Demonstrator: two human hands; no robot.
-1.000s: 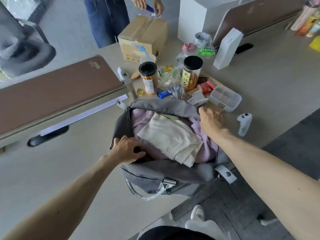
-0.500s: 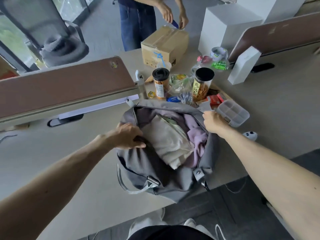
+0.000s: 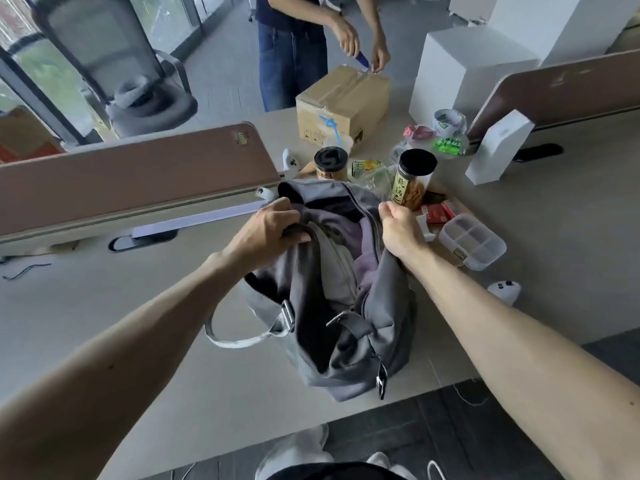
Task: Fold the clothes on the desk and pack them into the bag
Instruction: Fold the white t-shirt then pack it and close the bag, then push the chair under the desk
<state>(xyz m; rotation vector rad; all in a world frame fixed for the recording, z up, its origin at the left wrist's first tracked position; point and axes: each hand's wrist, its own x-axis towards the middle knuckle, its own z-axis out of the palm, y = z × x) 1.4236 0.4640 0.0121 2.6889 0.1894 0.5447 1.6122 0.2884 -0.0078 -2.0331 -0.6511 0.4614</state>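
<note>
On the pale tabletop (image 3: 138,323), left grip (image 3: 266,230) and right grip (image 3: 398,230) clutched opposite rims of the bag (image 3: 346,358), its long axis running away between them.

Light: soft, fairly bright daylight from the windows (image 3: 24,74) at upper left.
Shadows: faint and diffuse on the desk (image 3: 121,306).
Glare: window panes washed out.
Distortion: strong wide-angle bowing toward the edges.
Sharpness: slightly soft, fine detail smeared.

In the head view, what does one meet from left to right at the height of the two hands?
Brown desk partition panel → left hand, gripping the grey fabric bag → right hand, gripping it too → clear plastic compartment box.
</note>
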